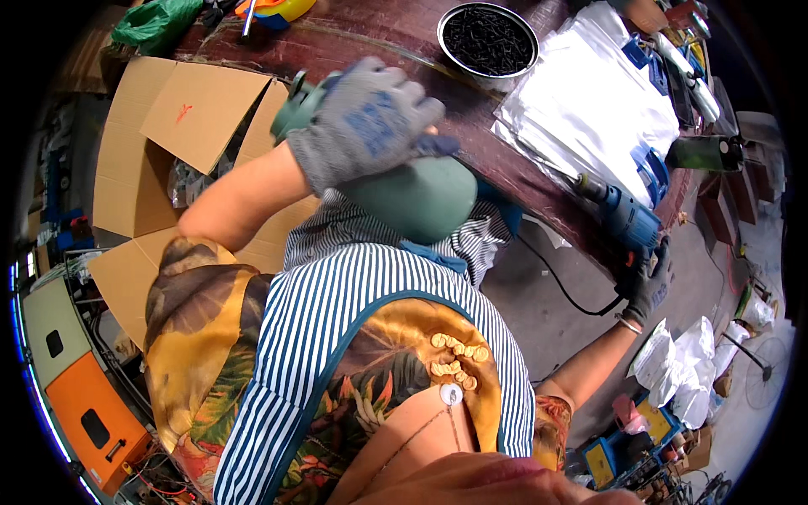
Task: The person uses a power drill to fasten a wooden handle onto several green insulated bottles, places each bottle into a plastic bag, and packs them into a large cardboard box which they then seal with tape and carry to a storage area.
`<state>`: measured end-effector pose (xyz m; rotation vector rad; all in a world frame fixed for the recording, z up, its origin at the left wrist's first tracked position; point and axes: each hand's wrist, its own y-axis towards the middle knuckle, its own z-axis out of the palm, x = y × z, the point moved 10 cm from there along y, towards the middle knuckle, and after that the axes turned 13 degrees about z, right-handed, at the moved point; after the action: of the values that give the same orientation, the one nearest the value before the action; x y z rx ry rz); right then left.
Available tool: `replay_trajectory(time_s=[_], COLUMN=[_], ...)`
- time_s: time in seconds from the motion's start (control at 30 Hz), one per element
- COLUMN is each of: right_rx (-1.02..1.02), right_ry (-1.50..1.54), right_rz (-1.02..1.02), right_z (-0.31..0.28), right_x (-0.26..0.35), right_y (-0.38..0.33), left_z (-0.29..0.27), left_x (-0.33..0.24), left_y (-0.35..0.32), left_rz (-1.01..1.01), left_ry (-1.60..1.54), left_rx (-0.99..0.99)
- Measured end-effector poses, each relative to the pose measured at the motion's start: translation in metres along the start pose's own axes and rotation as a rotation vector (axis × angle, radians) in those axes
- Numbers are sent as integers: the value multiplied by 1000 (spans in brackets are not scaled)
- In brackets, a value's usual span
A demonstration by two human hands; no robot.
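My left hand, in a grey knit glove, lies over the top of a green machine body that rests against the dark red table and my striped apron. It grips the green casing near its round end. My right hand, also gloved, holds the handle of a blue power drill at the table's right edge. The drill's nose points up and left onto the table, and its black cord hangs down toward the floor.
A metal bowl of black screws stands at the far side of the table. White plastic bags lie stacked to its right. An open cardboard box sits at my left, an orange case below it, more bags on the floor.
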<state>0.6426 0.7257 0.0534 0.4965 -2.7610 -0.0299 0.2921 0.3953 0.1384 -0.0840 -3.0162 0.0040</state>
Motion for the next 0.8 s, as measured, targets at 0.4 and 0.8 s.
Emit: replay_trajectory(time_s=[0.4, 0.8], right_rx=[-196, 234], right_ry=[324, 819], right_rz=[-187, 81], right_z=[11, 5], right_x=[182, 133], right_y=[65, 74], left_z=[88, -99], left_x=[-170, -69], left_y=[85, 66], left_rz=[659, 652], left_ry=[10, -752], left_rx=[147, -480])
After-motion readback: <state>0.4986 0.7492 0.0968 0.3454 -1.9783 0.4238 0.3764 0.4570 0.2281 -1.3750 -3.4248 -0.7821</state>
